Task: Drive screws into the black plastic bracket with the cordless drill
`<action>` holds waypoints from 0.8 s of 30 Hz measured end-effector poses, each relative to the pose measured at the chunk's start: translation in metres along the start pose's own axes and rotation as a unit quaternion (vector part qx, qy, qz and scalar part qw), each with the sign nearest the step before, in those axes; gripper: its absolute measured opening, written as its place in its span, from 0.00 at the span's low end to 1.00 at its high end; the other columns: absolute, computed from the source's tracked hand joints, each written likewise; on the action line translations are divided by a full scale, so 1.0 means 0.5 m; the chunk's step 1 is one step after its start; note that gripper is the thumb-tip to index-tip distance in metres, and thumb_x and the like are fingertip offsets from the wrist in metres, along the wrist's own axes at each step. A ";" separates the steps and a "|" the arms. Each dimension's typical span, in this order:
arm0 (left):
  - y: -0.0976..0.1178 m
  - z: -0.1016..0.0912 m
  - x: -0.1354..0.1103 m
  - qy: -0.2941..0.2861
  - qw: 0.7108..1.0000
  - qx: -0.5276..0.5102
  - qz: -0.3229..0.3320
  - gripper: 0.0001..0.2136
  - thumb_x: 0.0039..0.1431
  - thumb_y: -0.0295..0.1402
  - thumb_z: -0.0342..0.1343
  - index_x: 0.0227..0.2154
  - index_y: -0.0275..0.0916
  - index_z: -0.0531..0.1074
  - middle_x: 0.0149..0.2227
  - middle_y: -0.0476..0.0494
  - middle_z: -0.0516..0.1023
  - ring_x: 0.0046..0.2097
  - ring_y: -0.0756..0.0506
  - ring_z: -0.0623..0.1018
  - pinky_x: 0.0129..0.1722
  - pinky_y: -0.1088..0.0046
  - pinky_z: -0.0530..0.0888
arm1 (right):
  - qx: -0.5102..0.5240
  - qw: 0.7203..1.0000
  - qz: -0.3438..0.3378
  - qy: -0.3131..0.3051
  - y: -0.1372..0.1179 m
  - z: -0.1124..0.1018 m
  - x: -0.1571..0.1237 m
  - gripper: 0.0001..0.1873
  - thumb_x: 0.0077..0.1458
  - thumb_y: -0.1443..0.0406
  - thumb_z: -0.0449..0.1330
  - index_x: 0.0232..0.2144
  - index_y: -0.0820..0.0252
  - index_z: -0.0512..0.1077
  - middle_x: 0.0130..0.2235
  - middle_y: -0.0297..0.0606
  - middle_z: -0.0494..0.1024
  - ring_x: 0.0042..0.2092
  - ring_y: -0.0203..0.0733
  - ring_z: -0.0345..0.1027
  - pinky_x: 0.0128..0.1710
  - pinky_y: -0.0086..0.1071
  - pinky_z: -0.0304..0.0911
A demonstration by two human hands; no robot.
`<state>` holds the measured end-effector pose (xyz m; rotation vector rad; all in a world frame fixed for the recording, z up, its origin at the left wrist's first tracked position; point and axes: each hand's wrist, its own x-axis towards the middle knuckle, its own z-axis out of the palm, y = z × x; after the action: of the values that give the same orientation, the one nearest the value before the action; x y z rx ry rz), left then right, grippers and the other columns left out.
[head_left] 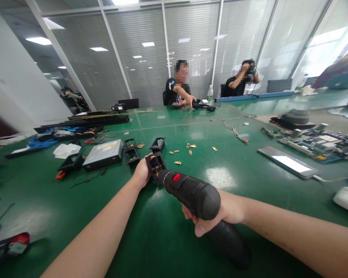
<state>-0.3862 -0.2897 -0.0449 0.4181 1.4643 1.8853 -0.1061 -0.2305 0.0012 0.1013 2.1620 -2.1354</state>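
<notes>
The left hand (pixel 141 172) is closed around the side of a small black housing (pixel 155 164), an open-topped box that sits on the table at its fingertips. Brass-coloured parts show inside it. The right hand (pixel 223 212) is wrapped tight around the grip of an electric screwdriver (pixel 191 193). The tool's nose reaches into that housing, and its red switch (pixel 176 177) faces up. The 2 hands are apart, the left further out than the right.

Just beyond the left hand stand 3 more open black boxes, a single frame (pixel 157 144) and a pair of frames (pixel 131 153). Their contents are too small to tell. Loose brass pieces (pixel 190 146) lie scattered beyond both hands. A silver drive (pixel 103 154) lies left of the left hand, with a white tissue (pixel 65 150) further left. Out to the right of the right hand lies a flat phone (pixel 287 161), and a circuit board (pixel 319 143) lies past it.

The green table (pixel 31 193) is glossy and mirrors the ceiling lights. Far beyond the hands, 2 people sit at its far edge in front of glass partitions (pixel 139 65) with blinds.
</notes>
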 end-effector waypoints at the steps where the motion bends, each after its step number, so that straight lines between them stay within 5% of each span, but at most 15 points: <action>1: 0.000 0.000 0.000 0.000 1.000 0.001 0.001 0.12 0.49 0.39 0.63 0.34 0.38 0.76 0.25 0.47 0.77 0.29 0.42 0.79 0.32 0.66 0.75 | -0.002 1.000 -0.002 0.000 0.000 0.001 0.000 0.22 0.33 0.62 0.79 0.29 0.63 0.74 0.29 0.31 0.71 0.31 0.37 0.64 0.34 0.31 0.63; 24: -0.017 -0.014 0.018 -0.004 0.999 0.015 0.032 0.11 0.47 0.40 0.64 0.29 0.39 0.73 0.26 0.48 0.76 0.30 0.43 0.77 0.32 0.66 0.74 | 0.018 1.000 0.005 -0.001 -0.004 0.001 -0.001 0.24 0.31 0.62 0.79 0.30 0.64 0.74 0.31 0.34 0.74 0.32 0.39 0.67 0.34 0.32 0.63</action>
<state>-0.3941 -0.2872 -0.0562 0.4918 1.4916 1.9111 -0.1059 -0.2308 0.0031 0.1134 2.1176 -2.1694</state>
